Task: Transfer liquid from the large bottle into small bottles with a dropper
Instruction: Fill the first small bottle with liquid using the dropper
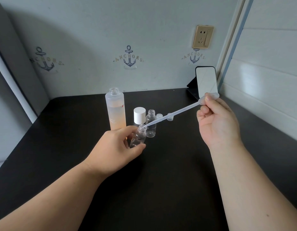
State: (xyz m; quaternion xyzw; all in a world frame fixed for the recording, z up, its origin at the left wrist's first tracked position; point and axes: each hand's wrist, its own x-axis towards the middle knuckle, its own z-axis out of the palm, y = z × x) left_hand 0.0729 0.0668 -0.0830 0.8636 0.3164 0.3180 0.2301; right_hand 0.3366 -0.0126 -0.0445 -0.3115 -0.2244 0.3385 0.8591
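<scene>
My left hand (pixel 117 145) grips a small clear bottle (pixel 139 136), tilted with its open neck toward the right. My right hand (pixel 216 120) pinches the bulb of a clear plastic dropper (pixel 174 114), whose tip sits in that bottle's neck. The large bottle (pixel 115 110) stands uncapped behind my left hand, about half full of peach liquid. A second small clear bottle (pixel 151 124) stands open just right of it.
A white cap (pixel 139 115) stands between the large bottle and the second small bottle. Two small clear caps (pixel 169 116) lie further back on the black table (pixel 169 172). A mirror on a stand (pixel 206 82) leans in the back right corner by the wall.
</scene>
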